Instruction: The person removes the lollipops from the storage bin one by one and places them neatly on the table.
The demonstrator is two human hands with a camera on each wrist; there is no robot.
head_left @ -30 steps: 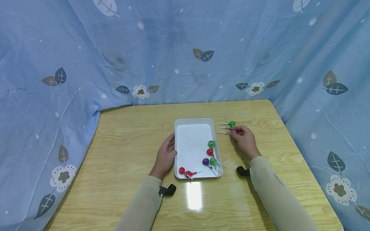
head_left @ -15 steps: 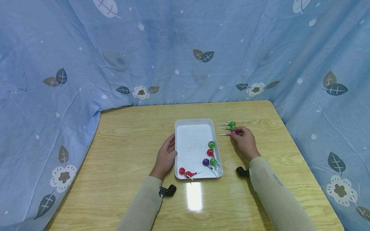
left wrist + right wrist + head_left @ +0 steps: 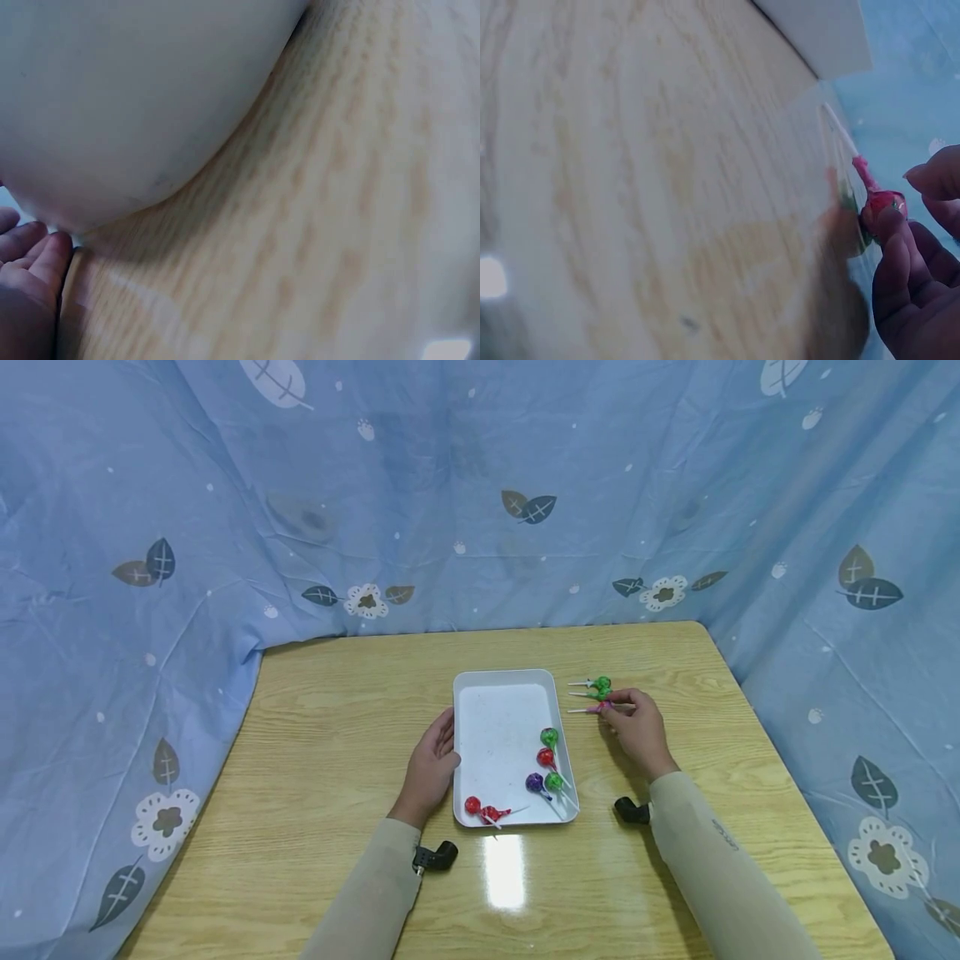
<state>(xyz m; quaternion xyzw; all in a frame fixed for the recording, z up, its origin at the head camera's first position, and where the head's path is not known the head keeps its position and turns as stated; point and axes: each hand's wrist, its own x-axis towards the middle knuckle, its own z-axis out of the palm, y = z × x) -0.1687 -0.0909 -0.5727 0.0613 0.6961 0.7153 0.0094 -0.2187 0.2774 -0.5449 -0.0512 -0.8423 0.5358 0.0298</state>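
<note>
Beige on both sleeves (image 3: 375,885) in the foreground, stretched over a wood-grain table (image 3: 337,735) from 7 and 5 o'clock. Just beyond, at the 7 o'clock corner of the white tray (image 3: 495,710), two red lollipops (image 3: 472,805) side by side; also inside, a purple lollipop (image 3: 534,782) at 5, a first green lollipop (image 3: 553,781) at 4, a lone red lollipop (image 3: 545,757) near 3 and a second green lollipop (image 3: 549,737) nearer 2. At the tray's 9 o'clock side, a left hand (image 3: 432,766) with near-straight fingers along the outer wall and thumb tip over the rim; press lightly, just enough to stop any drifting. Outside at 3 o'clock, a right hand (image 3: 637,731) with loosely bent fingers, one touching the ball of a pink lollipop (image 3: 881,201), thumb apart in the right wrist view: apparently not gripping. Find that lollipop at 2 o'clock from the tray, stick towards 9. Beyond, two loose green lollipops (image 3: 602,682), similarly turned. For neatness, probably best to nudge with a fingertip, square the stick with theirs, then lift straight away without rolling either neighbour. Farthest, at 12 o'clock, a blue leaf-print curtain (image 3: 480,560).
</note>
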